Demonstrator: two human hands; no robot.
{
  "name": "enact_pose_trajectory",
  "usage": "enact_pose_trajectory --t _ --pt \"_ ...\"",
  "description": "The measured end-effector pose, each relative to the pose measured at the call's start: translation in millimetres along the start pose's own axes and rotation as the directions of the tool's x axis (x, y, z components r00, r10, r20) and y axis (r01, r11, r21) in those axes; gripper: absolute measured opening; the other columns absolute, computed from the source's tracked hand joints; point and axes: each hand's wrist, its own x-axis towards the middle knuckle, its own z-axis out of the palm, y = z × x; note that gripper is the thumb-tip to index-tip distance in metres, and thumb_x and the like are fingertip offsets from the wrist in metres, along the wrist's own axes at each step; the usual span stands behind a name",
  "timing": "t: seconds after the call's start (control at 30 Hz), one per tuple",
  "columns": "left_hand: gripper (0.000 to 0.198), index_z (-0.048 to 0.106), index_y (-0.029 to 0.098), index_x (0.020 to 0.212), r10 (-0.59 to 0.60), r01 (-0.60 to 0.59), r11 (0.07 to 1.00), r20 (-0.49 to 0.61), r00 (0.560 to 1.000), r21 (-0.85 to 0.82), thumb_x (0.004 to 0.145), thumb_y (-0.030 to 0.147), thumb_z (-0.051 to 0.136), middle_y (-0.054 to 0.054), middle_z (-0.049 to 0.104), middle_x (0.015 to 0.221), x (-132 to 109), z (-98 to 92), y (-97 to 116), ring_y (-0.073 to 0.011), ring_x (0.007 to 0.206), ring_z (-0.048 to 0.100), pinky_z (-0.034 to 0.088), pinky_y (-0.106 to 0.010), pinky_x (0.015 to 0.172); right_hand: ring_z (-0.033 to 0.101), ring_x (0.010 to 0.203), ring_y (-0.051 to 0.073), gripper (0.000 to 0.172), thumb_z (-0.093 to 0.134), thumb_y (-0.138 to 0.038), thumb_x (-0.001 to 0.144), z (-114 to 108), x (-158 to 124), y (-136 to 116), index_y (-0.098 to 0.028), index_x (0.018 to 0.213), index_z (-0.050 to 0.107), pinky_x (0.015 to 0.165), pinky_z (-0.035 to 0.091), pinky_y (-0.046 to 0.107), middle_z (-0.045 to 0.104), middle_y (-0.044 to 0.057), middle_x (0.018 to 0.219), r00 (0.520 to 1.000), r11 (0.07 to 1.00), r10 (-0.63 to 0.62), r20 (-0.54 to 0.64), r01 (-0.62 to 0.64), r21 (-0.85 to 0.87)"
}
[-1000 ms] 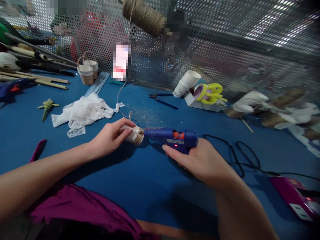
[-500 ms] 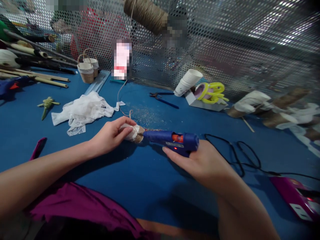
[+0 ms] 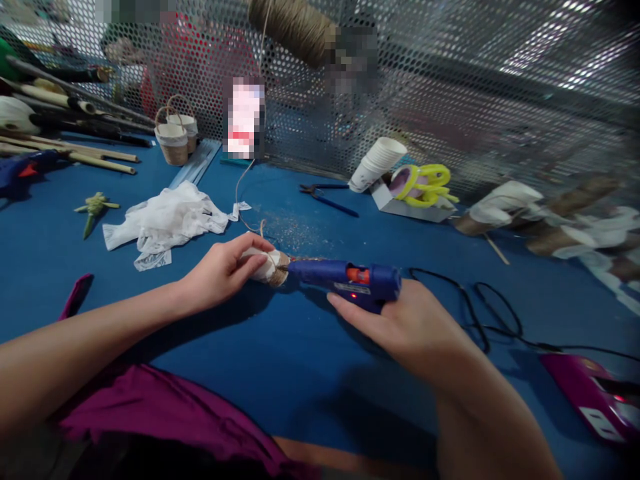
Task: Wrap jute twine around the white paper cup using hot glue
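My left hand (image 3: 233, 268) is closed around a small paper cup (image 3: 273, 268) lying on its side, its end partly wrapped in brown twine. My fingers hide much of the cup. In my right hand (image 3: 400, 320) is a blue hot glue gun (image 3: 345, 279) with a red light lit on its side. The gun's nozzle points left and meets the twine-covered end of the cup, or comes very near it. A loose strand of twine (image 3: 245, 177) runs from behind the cup up towards a big twine spool (image 3: 295, 30) by the mesh.
White lace (image 3: 175, 217) lies left of the cup, with two small twine baskets (image 3: 173, 143) behind. Pliers (image 3: 327, 199), stacked paper cups (image 3: 377, 163) and a small box (image 3: 413, 203) stand along the perforated screen. A black cord (image 3: 480, 327) and purple power strip (image 3: 587, 393) lie right.
The glue gun and my right hand have shifted very slightly to the right. My left hand keeps its hold on the cup, nearly unmoved.
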Motion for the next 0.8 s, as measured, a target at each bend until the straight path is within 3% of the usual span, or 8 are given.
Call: enact_pose_trajectory --t 0.2,0.4,0.67,0.8 --pt "0.024 0.055 0.013 0.103 0.043 -0.043 0.999 0.015 0.999 -0.013 0.088 0.026 0.042 -0.002 0.064 0.073 -0.9 -0.2 1.9 -0.0107 0.057 0.055 0.042 -0.02 0.054 0.038 0.047 0.014 0.025 0.055 -0.041 0.067 -1.4 4.1 -1.2 -0.02 0.054 0.051 0.043 0.036 0.028 0.045 -0.001 0.047 0.995 0.994 0.099 -0.033 -0.1 -0.034" --pt "0.023 0.055 0.013 0.105 0.057 -0.057 0.998 0.017 0.998 0.018 0.088 0.025 0.043 -0.004 0.066 0.081 -0.9 0.1 1.5 -0.0125 0.065 0.06 0.044 -0.022 0.06 0.039 0.044 0.012 0.027 0.056 -0.04 0.069 -1.9 7.2 -0.9 -0.021 0.053 0.047 0.043 0.034 0.026 0.046 -0.003 0.044 0.988 0.988 0.152 -0.007 -0.152 -0.01" --pt "0.022 0.055 0.015 0.105 0.09 -0.091 0.995 0.017 0.996 0.048 0.089 0.024 0.042 -0.005 0.068 0.09 -1.6 -0.3 0.6 -0.0143 0.076 0.063 0.046 -0.023 0.066 0.04 0.047 0.012 0.029 0.056 -0.042 0.071 -2.7 11.3 1.3 -0.021 0.052 0.046 0.048 0.035 0.026 0.046 -0.004 0.046 0.995 0.994 0.103 0.012 -0.103 0.031" --pt "0.022 0.055 0.014 0.104 0.086 -0.087 0.993 0.015 0.996 0.075 0.089 0.025 0.042 -0.004 0.067 0.081 -1.8 0.0 0.5 -0.0122 0.064 0.06 0.044 -0.021 0.058 0.041 0.046 0.012 0.031 0.058 -0.043 0.071 -5.1 8.2 -0.5 -0.022 0.052 0.047 0.048 0.036 0.026 0.046 -0.004 0.043 0.99 0.99 0.135 0.041 -0.137 0.029"
